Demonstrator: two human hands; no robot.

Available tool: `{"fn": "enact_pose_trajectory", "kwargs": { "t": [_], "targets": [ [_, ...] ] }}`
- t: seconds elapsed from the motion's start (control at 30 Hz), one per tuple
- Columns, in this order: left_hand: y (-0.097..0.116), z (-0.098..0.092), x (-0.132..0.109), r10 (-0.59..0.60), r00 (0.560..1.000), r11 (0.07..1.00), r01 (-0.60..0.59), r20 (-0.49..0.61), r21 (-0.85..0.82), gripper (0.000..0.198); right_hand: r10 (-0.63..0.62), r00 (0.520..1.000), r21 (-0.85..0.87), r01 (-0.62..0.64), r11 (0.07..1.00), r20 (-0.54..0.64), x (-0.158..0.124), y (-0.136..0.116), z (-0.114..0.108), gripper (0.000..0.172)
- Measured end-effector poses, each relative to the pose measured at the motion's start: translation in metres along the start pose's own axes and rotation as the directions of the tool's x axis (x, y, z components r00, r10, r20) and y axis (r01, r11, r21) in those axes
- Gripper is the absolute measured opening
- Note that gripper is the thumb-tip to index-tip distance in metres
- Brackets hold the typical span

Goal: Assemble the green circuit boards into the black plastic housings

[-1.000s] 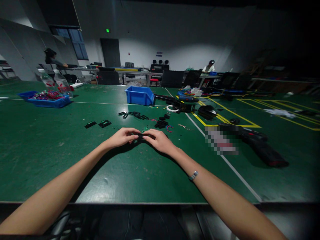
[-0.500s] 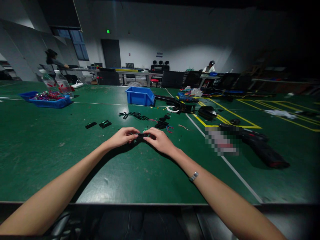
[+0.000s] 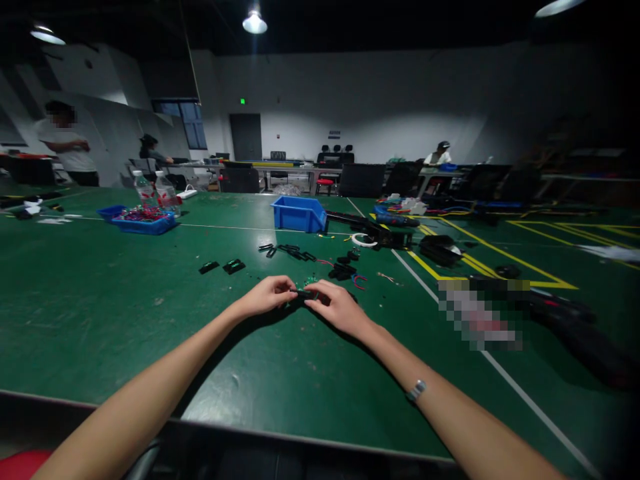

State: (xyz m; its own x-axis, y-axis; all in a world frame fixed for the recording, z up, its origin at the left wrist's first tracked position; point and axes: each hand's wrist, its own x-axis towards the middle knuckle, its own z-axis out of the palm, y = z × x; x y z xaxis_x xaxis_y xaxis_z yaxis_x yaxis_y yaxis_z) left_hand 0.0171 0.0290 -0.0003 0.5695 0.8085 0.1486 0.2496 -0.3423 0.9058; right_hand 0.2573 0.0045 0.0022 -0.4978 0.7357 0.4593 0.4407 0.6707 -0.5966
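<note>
My left hand (image 3: 269, 296) and my right hand (image 3: 336, 307) meet low over the green table (image 3: 250, 360). Fingertips of both pinch one small black plastic part (image 3: 303, 293), whose details are too small to make out. Just behind the fingers lie tiny green pieces (image 3: 311, 281), partly covered by my right hand. To the left are two black parts with green on top, one of them this flat piece (image 3: 233, 266). Several black oblong frames (image 3: 295, 251) are spread beyond my hands, beside a pile of black parts (image 3: 343, 270) and red and blue wires (image 3: 359, 281).
A blue bin (image 3: 297, 215) stands farther back. At the left, a blue tray (image 3: 145, 225) of small parts sits by two bottles (image 3: 165, 193). A black tool (image 3: 570, 313) and a blurred-out item (image 3: 480, 317) lie right. People (image 3: 70, 147) are in the background.
My view has tilted up and swung left, so the table's things appear lower and farther right. A standing person has come into view at left. Both hands keep the black part.
</note>
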Motion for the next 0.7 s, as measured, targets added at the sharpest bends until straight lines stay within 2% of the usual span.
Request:
{"fn": "enact_pose_trajectory", "kwargs": {
  "t": [0.27, 0.37, 0.43, 0.5, 0.57, 0.63, 0.7],
  "targets": [
    [0.0, -0.009, 0.0, 0.025, 0.997, 0.999, -0.024, -0.068, 0.025, 0.04, 0.053, 0.999, 0.018, -0.053, 0.998, -0.009, 0.0, -0.003, 0.002, 0.027],
    [0.001, -0.019, 0.001, 0.057, 0.985, 0.996, -0.044, -0.164, 0.082, 0.037, 0.101, 0.995, 0.049, -0.102, 0.994, 0.017, -0.001, -0.002, 0.004, 0.03],
    [0.0, -0.03, 0.001, 0.099, 0.961, 0.988, -0.063, -0.258, 0.144, 0.036, 0.118, 0.992, 0.055, -0.121, 0.991, 0.045, -0.001, -0.001, 0.004, 0.032],
    [-0.002, -0.046, 0.001, 0.154, 0.918, 0.972, -0.073, -0.365, 0.225, 0.035, 0.119, 0.991, 0.049, -0.122, 0.991, 0.066, -0.002, -0.002, 0.004, 0.033],
    [-0.007, -0.067, -0.001, 0.205, 0.853, 0.936, -0.027, -0.48, 0.352, 0.035, 0.119, 0.99, 0.033, -0.122, 0.992, 0.079, -0.002, -0.002, 0.004, 0.033],
    [-0.015, -0.093, -0.007, 0.261, 0.732, 0.862, 0.116, -0.629, 0.494, 0.034, 0.124, 0.989, 0.005, -0.125, 0.992, 0.085, -0.003, -0.004, 0.002, 0.032],
    [-0.024, -0.119, -0.016, 0.274, 0.648, 0.84, 0.199, -0.71, 0.505, 0.032, 0.132, 0.987, -0.02, -0.131, 0.991, 0.087, -0.003, -0.005, 0.002, 0.031]
  ]
}}
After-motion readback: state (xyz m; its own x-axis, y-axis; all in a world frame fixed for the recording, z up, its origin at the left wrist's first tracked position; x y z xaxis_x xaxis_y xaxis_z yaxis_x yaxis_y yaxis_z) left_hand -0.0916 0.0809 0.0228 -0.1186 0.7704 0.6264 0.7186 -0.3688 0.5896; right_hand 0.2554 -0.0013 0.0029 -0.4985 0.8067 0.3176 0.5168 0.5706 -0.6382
